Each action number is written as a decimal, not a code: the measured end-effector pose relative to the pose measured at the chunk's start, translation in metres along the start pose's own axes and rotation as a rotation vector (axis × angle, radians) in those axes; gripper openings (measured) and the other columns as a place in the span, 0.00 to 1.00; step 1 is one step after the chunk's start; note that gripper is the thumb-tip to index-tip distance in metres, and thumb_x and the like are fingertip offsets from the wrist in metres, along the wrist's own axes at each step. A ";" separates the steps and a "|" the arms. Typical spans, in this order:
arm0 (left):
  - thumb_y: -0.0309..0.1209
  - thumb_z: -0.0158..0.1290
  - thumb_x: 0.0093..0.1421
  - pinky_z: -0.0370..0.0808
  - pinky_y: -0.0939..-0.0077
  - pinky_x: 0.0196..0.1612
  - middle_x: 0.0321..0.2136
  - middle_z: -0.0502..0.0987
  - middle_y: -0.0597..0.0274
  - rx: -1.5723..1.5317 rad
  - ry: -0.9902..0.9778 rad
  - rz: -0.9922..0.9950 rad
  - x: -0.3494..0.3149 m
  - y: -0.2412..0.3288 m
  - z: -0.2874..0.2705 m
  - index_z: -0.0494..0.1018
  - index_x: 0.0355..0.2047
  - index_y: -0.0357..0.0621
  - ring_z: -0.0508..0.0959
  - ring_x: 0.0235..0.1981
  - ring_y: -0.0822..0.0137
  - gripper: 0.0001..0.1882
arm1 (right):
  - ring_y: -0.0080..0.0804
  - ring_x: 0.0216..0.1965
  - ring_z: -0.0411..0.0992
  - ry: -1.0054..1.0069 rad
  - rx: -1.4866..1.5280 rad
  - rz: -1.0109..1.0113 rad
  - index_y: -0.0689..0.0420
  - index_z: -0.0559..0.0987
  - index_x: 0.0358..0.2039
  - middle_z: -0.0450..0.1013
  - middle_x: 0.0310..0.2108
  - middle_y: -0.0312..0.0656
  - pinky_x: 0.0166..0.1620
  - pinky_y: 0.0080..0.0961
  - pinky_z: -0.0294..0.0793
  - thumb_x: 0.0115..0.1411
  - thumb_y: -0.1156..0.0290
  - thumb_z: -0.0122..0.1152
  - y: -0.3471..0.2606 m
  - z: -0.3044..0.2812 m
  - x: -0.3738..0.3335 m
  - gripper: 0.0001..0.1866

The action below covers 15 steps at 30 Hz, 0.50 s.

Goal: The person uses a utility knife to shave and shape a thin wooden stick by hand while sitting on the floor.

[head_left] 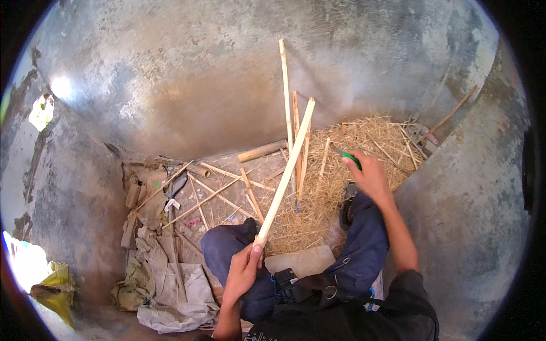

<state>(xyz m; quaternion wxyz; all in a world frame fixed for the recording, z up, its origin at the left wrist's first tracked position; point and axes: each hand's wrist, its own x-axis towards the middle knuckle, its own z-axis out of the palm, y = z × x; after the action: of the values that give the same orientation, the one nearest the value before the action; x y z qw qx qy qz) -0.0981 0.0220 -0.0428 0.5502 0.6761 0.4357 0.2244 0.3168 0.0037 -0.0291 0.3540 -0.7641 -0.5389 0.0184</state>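
My left hand [244,267] is closed round the lower end of a pale split bamboo strip [287,170], which slants up and away to the right, its far end raised. In my right hand [369,176] is a knife with a green handle [352,161]; its short blade [338,151] points to the left. The knife is apart from the strip, off to its right. Below my right hand lies a heap of straw-coloured shavings [318,221].
Bamboo poles [285,85] lean on the wall [199,68] ahead. Thin strips [213,196] and a bamboo length [261,151] lie on the floor. Grey sacking [176,295] is crumpled at left. My bent knees [367,227] flank the shavings. A wall [466,199] stands close on the right.
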 end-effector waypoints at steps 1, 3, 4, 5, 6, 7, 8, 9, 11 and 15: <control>0.44 0.46 0.81 0.66 0.73 0.29 0.20 0.69 0.68 -0.005 0.021 0.029 0.006 0.005 0.006 0.73 0.32 0.37 0.68 0.24 0.76 0.24 | 0.48 0.25 0.78 0.066 0.099 -0.019 0.57 0.84 0.40 0.78 0.25 0.49 0.30 0.42 0.73 0.72 0.52 0.63 -0.018 0.004 -0.011 0.19; 0.44 0.46 0.81 0.65 0.74 0.29 0.21 0.68 0.69 -0.001 0.040 0.063 0.014 0.014 0.014 0.73 0.34 0.37 0.67 0.25 0.77 0.24 | 0.47 0.25 0.79 0.127 0.144 -0.227 0.56 0.84 0.41 0.78 0.27 0.48 0.29 0.40 0.76 0.71 0.55 0.65 -0.040 0.014 -0.033 0.16; 0.44 0.46 0.81 0.64 0.76 0.29 0.22 0.68 0.71 0.006 0.031 0.072 0.017 0.017 0.017 0.74 0.35 0.37 0.66 0.25 0.78 0.23 | 0.46 0.25 0.80 0.148 0.212 -0.310 0.56 0.85 0.41 0.79 0.27 0.47 0.29 0.39 0.77 0.70 0.55 0.67 -0.050 0.022 -0.044 0.16; 0.45 0.45 0.82 0.63 0.77 0.29 0.23 0.67 0.73 0.013 0.021 0.081 0.020 0.021 0.020 0.74 0.36 0.38 0.65 0.26 0.78 0.23 | 0.45 0.25 0.80 0.170 0.280 -0.392 0.56 0.85 0.41 0.80 0.28 0.46 0.28 0.39 0.77 0.69 0.55 0.68 -0.059 0.030 -0.053 0.16; 0.44 0.46 0.82 0.63 0.77 0.29 0.23 0.67 0.73 0.016 0.010 0.088 0.023 0.027 0.025 0.74 0.36 0.38 0.65 0.26 0.79 0.23 | 0.45 0.25 0.80 0.124 0.290 -0.416 0.56 0.85 0.40 0.80 0.28 0.45 0.28 0.38 0.77 0.68 0.55 0.69 -0.068 0.032 -0.063 0.16; 0.44 0.46 0.82 0.63 0.77 0.29 0.23 0.67 0.73 0.018 0.006 0.095 0.024 0.034 0.029 0.74 0.37 0.37 0.65 0.26 0.79 0.22 | 0.44 0.25 0.80 0.075 0.303 -0.445 0.56 0.85 0.40 0.80 0.28 0.44 0.28 0.38 0.77 0.67 0.55 0.70 -0.078 0.033 -0.071 0.16; 0.43 0.46 0.82 0.63 0.77 0.29 0.23 0.67 0.73 0.019 0.002 0.102 0.025 0.038 0.033 0.74 0.37 0.37 0.64 0.26 0.79 0.22 | 0.44 0.25 0.80 0.025 0.316 -0.474 0.56 0.85 0.39 0.80 0.29 0.43 0.28 0.37 0.78 0.66 0.55 0.71 -0.085 0.033 -0.076 0.16; 0.42 0.47 0.81 0.64 0.76 0.29 0.22 0.67 0.72 -0.002 -0.010 0.102 0.027 0.036 0.037 0.74 0.38 0.36 0.64 0.26 0.79 0.21 | 0.43 0.25 0.80 0.019 0.306 -0.493 0.56 0.85 0.39 0.80 0.28 0.42 0.27 0.37 0.77 0.66 0.55 0.71 -0.088 0.034 -0.079 0.16; 0.42 0.49 0.80 0.66 0.71 0.26 0.19 0.69 0.62 0.008 -0.004 0.159 0.026 0.038 0.042 0.73 0.35 0.34 0.66 0.22 0.74 0.22 | 0.42 0.25 0.81 0.006 0.286 -0.530 0.55 0.85 0.38 0.79 0.27 0.41 0.27 0.36 0.77 0.65 0.54 0.73 -0.093 0.035 -0.082 0.16; 0.42 0.46 0.82 0.64 0.75 0.29 0.23 0.67 0.72 0.026 -0.043 0.157 0.020 0.057 0.044 0.72 0.35 0.37 0.64 0.26 0.78 0.22 | 0.41 0.24 0.81 -0.005 0.281 -0.555 0.55 0.85 0.38 0.79 0.26 0.40 0.26 0.35 0.77 0.64 0.54 0.73 -0.100 0.031 -0.082 0.16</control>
<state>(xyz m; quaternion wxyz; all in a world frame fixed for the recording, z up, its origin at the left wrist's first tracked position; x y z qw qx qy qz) -0.0336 0.0140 -0.0062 0.5313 0.7199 0.3723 0.2466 0.1885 -0.0320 -0.0249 0.4466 -0.5312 -0.7200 -0.0028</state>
